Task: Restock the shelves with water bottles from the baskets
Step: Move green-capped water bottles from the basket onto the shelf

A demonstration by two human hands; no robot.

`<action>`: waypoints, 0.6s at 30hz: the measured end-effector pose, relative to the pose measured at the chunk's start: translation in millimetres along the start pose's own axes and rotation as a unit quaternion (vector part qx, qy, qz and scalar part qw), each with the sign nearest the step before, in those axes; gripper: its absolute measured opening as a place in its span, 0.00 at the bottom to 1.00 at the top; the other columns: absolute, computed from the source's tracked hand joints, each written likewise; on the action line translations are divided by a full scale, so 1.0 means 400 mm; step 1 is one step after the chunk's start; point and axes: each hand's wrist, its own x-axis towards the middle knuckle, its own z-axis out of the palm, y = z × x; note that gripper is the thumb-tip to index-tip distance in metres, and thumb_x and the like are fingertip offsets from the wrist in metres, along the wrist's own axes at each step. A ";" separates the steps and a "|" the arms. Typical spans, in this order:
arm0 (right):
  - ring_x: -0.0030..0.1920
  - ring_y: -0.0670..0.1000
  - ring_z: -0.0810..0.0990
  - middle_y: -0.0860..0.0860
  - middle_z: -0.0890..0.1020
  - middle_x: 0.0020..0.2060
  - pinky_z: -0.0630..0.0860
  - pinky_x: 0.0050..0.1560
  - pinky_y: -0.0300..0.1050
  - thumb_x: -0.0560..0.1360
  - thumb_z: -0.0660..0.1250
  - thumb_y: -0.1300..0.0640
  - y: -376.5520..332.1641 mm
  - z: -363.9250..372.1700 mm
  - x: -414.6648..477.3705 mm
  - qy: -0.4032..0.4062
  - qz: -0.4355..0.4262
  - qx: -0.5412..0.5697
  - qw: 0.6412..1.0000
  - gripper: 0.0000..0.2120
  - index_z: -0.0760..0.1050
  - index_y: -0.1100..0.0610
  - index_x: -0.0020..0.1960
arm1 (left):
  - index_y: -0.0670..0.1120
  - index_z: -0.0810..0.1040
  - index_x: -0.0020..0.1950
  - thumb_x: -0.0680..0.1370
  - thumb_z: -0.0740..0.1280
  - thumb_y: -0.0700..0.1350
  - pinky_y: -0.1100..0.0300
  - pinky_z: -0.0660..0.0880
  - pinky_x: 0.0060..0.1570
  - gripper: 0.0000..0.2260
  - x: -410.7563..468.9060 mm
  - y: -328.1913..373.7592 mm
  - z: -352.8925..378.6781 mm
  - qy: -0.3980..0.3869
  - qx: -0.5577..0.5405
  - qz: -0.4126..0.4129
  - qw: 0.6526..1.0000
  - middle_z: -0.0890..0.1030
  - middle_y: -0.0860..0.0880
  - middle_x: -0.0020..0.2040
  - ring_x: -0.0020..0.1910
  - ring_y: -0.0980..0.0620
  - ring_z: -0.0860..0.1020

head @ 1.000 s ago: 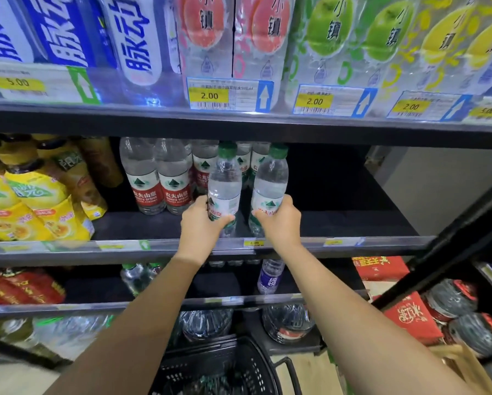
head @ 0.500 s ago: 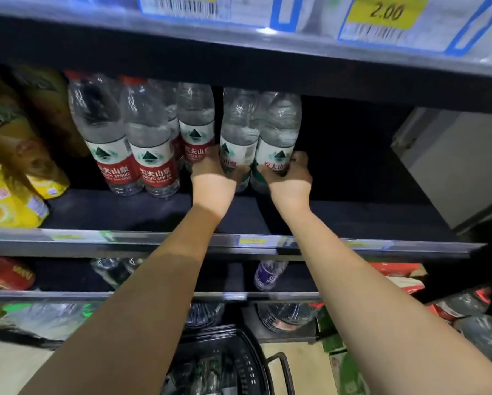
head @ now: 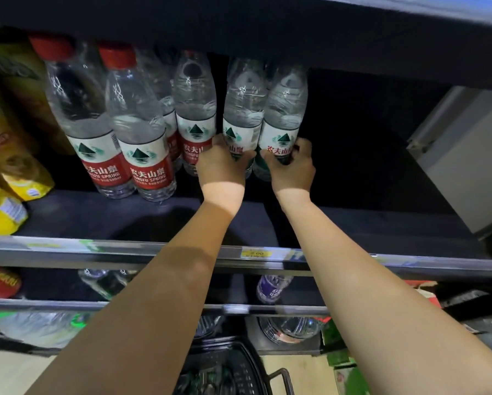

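Note:
Both my arms reach deep into the dark middle shelf (head: 353, 223). My left hand (head: 223, 166) grips the lower part of a clear water bottle (head: 243, 109) with a white and green label. Just to its right, my right hand (head: 292, 169) grips a second such bottle (head: 286, 109). Both bottles stand side by side, and their caps are hidden under the shelf above. To their left stand several red-labelled water bottles (head: 142, 132) with red caps. A black basket (head: 225, 369) lies on the floor below, between my forearms.
Yellow bottled drinks (head: 8, 166) fill the shelf's left end. The right half of the shelf is bare and dark. The price rail (head: 256, 253) runs along the shelf's front edge. Lower shelves hold more water bottles (head: 272, 289) and red packages.
My hands have carried the two bottles from the shelf's front edge back towards the rear, beside the red-labelled row. The camera has dropped and moved closer to the shelf.

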 end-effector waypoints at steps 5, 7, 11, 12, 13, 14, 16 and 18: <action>0.56 0.57 0.81 0.57 0.82 0.56 0.78 0.53 0.51 0.69 0.76 0.52 0.011 0.015 0.012 0.014 -0.018 0.008 1.000 0.29 0.70 0.61 0.65 | 0.40 0.73 0.59 0.74 0.71 0.56 0.52 0.72 0.46 0.23 0.011 0.020 0.012 0.002 0.029 -0.006 1.000 0.82 0.40 0.53 0.54 0.39 0.80; 0.55 0.57 0.81 0.57 0.82 0.56 0.78 0.53 0.51 0.69 0.75 0.52 0.014 0.019 0.012 0.018 -0.015 0.012 1.000 0.28 0.70 0.60 0.65 | 0.40 0.73 0.58 0.74 0.71 0.56 0.51 0.73 0.46 0.23 0.012 0.023 0.016 0.005 0.035 -0.008 0.999 0.82 0.40 0.53 0.53 0.38 0.80; 0.55 0.57 0.81 0.56 0.83 0.55 0.78 0.53 0.49 0.69 0.76 0.52 0.012 0.018 0.011 0.026 -0.008 0.013 1.000 0.28 0.71 0.59 0.64 | 0.40 0.72 0.59 0.74 0.71 0.57 0.53 0.71 0.44 0.25 0.007 0.024 0.011 0.001 0.039 -0.009 0.999 0.82 0.40 0.53 0.54 0.39 0.79; 0.55 0.57 0.81 0.56 0.83 0.55 0.78 0.53 0.48 0.69 0.76 0.52 0.012 0.015 0.008 0.029 -0.007 0.010 0.999 0.27 0.72 0.59 0.63 | 0.40 0.73 0.58 0.73 0.72 0.58 0.54 0.70 0.42 0.25 0.008 0.024 0.007 -0.002 0.034 -0.011 0.999 0.82 0.40 0.52 0.53 0.39 0.80; 0.55 0.57 0.81 0.56 0.83 0.54 0.77 0.52 0.47 0.69 0.76 0.52 0.011 0.012 0.006 0.033 -0.008 0.005 0.999 0.27 0.72 0.60 0.63 | 0.40 0.74 0.57 0.72 0.72 0.58 0.55 0.69 0.42 0.25 0.010 0.024 0.005 -0.008 0.026 -0.014 1.000 0.82 0.40 0.52 0.53 0.39 0.80; 0.54 0.57 0.81 0.56 0.83 0.54 0.78 0.52 0.48 0.69 0.76 0.52 0.009 0.008 0.003 0.037 -0.009 -0.002 0.999 0.26 0.72 0.60 0.62 | 0.39 0.74 0.56 0.71 0.73 0.58 0.55 0.70 0.42 0.25 0.012 0.026 0.004 -0.015 0.012 -0.016 1.000 0.82 0.40 0.52 0.53 0.39 0.80; 0.54 0.59 0.81 0.57 0.83 0.53 0.78 0.51 0.51 0.69 0.76 0.52 0.004 0.002 0.001 0.037 -0.009 -0.018 0.999 0.26 0.72 0.60 0.61 | 0.39 0.74 0.56 0.70 0.74 0.56 0.53 0.73 0.46 0.26 0.012 0.029 0.005 -0.036 -0.020 -0.018 0.999 0.82 0.40 0.53 0.54 0.40 0.79; 0.54 0.59 0.81 0.57 0.83 0.54 0.78 0.51 0.51 0.68 0.76 0.53 -0.005 -0.005 0.003 0.021 0.001 -0.025 0.999 0.26 0.71 0.61 0.61 | 0.38 0.72 0.60 0.71 0.74 0.53 0.54 0.71 0.51 0.25 0.008 0.036 0.001 -0.060 -0.035 -0.018 0.997 0.80 0.40 0.57 0.58 0.41 0.78</action>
